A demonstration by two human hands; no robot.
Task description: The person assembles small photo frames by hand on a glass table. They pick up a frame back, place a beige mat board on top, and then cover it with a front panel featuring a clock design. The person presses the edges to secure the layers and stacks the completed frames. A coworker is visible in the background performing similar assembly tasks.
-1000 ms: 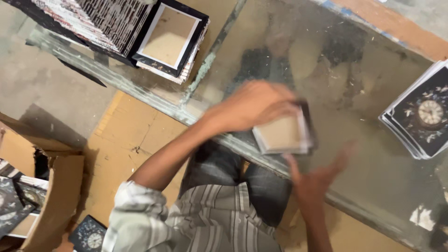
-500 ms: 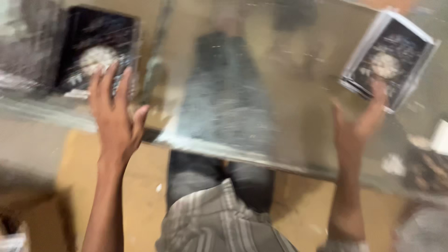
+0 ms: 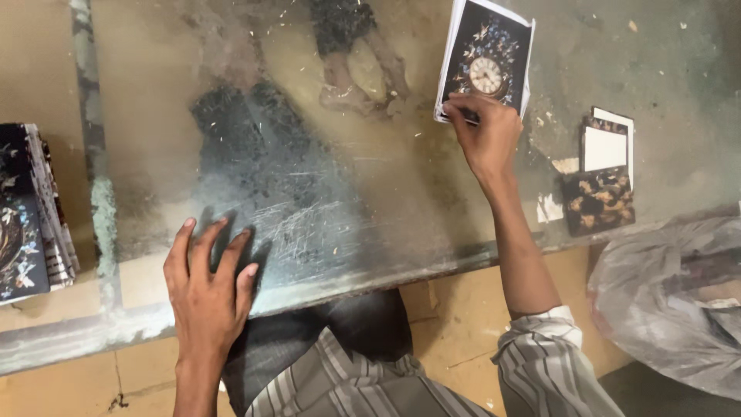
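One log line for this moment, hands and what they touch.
left hand: flat, open on scratched glass tabletop | right hand: pinching lower edge of black clock-printed card stack

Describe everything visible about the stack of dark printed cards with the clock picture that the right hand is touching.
The stack of dark printed cards lies flat on the scratched, dusty glass tabletop, near its far edge, tilted slightly clockwise. The top card looks like glossy paper: a black ground with pale floral decoration around a round, light clock face. White edges of the sheets beneath show along its sides. The right hand pinches its near lower corner; nothing else touches it.
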